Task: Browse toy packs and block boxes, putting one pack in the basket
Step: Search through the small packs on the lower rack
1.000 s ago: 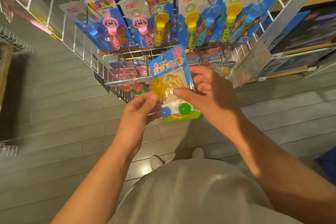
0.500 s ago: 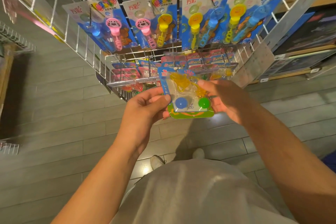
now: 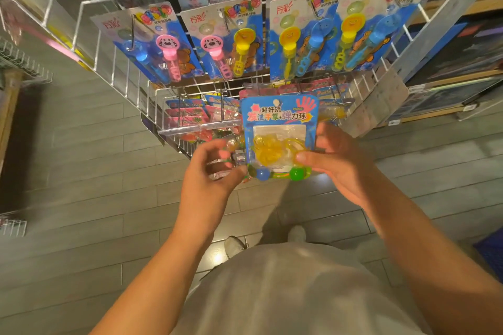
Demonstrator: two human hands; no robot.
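Note:
My right hand (image 3: 343, 166) grips a blue toy pack (image 3: 280, 114) by its right side, thumb on the front and fingers behind. The pack stands upright facing me, with a yellow sticky hand under the blister and a blue and a green ball at the bottom. My left hand (image 3: 206, 182) is at the pack's lower left corner with its fingers loosely curled. Its thumb tip is at the card's edge, and it is blurred.
A white wire rack (image 3: 117, 73) stands right behind the pack, with bubble-wand packs (image 3: 294, 35) hanging on top and more small packs (image 3: 185, 114) below. Shelves with dark boxes (image 3: 462, 57) run along the right. A blue object (image 3: 492, 253) shows at the right edge, low on the grey plank floor.
The pack has gone from tilted flat to upright and a little higher. My left hand has loosened its hold on the left edge, and the right hand alone now carries it.

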